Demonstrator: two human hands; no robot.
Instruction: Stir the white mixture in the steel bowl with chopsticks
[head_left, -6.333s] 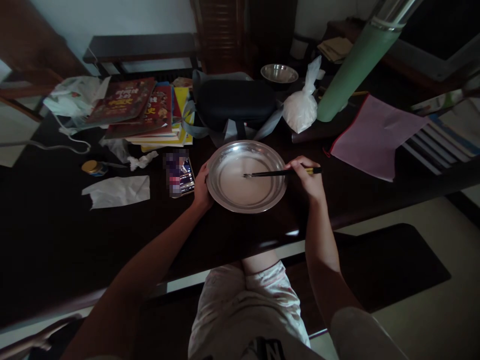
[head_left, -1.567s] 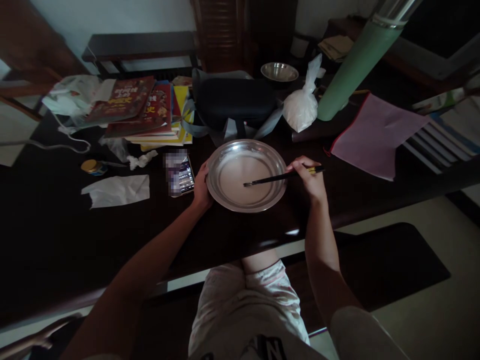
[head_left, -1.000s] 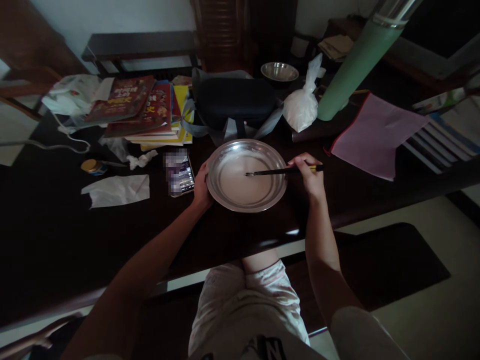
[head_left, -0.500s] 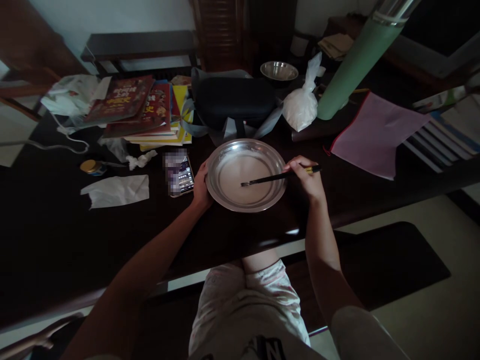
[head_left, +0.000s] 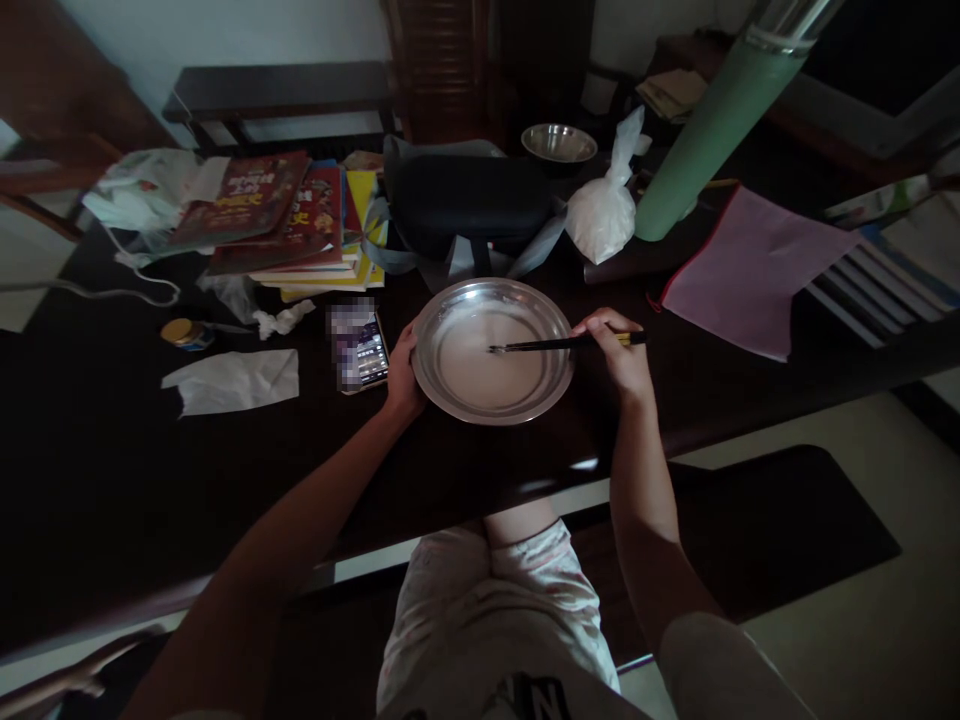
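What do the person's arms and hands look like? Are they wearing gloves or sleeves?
No gloves and no sleeves show. The left hand and the right hand are bare, and both forearms are bare as far up as the picture shows. No watch, ring or bracelet can be made out in the dim light. Lower down, the person wears light-coloured shorts with a faint pattern.

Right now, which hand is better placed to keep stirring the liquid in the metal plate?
Right. The right hand already grips the chopsticks, whose tips sit in the pale liquid in the plate. The left hand is braced on the plate's left rim, steadying it.
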